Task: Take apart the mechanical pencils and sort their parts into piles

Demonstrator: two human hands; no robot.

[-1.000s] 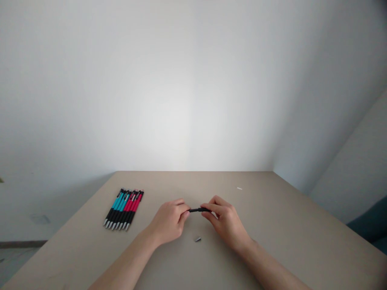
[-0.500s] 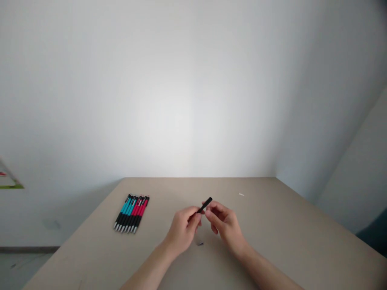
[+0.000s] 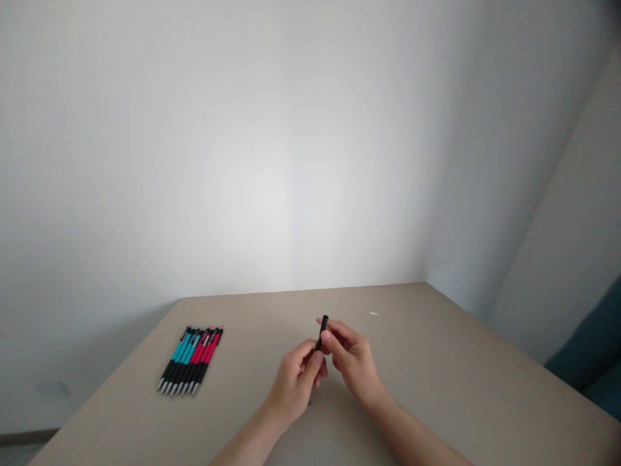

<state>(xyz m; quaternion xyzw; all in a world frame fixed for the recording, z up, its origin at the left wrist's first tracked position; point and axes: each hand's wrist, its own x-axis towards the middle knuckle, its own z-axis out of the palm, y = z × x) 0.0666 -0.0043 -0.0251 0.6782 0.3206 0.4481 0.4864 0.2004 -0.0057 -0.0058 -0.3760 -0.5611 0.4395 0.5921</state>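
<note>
Over the middle of the table, my left hand (image 3: 295, 378) pinches the lower end of a slim black pen barrel (image 3: 323, 325), which is held nearly upright. My right hand (image 3: 353, 362) has its thumb and fingers closed around the barrel's upper part from the right. The barrel's lower end is hidden by my left fingers. A small dark piece (image 3: 310, 404) lies on the table just below my left hand, mostly covered by it; what it is I cannot make out.
At the left, several pens (image 3: 190, 361) lie side by side in a row, blue ones left and red ones right, with black grips and silver tips. A small white strip (image 3: 373, 314) lies toward the back of the beige table (image 3: 262, 317). Walls stand behind; dark teal fabric (image 3: 594, 343) is at right.
The black barrel has turned from slanted to nearly upright. My right fingers have closed onto it from beside it. The view has shifted to the right.
</note>
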